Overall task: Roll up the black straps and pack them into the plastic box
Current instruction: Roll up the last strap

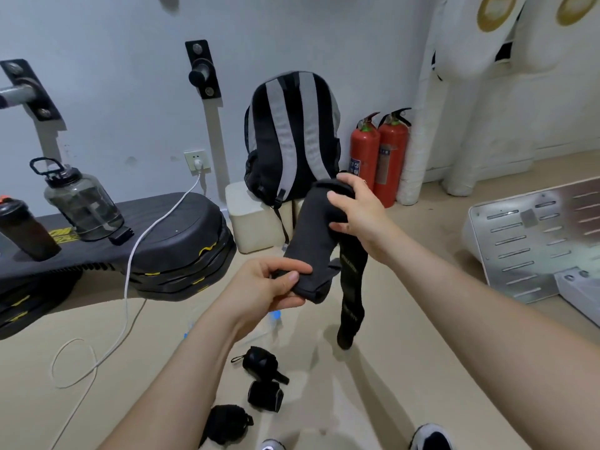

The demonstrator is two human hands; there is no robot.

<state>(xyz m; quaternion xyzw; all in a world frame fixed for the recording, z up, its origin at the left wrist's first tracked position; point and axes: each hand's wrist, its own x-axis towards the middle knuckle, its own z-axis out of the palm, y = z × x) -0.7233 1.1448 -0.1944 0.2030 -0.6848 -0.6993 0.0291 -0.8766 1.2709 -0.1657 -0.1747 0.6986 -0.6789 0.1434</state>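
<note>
A wide black strap (311,241) is stretched in the air between my hands. My left hand (269,284) pinches its lower end and my right hand (360,216) grips its upper end. A narrower tail of the strap (352,293) hangs from my right hand down to the floor. Three rolled black straps lie on the floor below: one (259,360) nearest the hands, one (265,395) in the middle, one (225,423) closest to me. A clear plastic box (259,332) is partly hidden behind my left forearm.
A black and grey backpack (289,138) rests on a cream block (253,219) by the wall. Two red fire extinguishers (378,157) stand to its right. A black bench (162,228) at left bears bottles and a white cable (130,271). A metal plate (535,235) lies at right.
</note>
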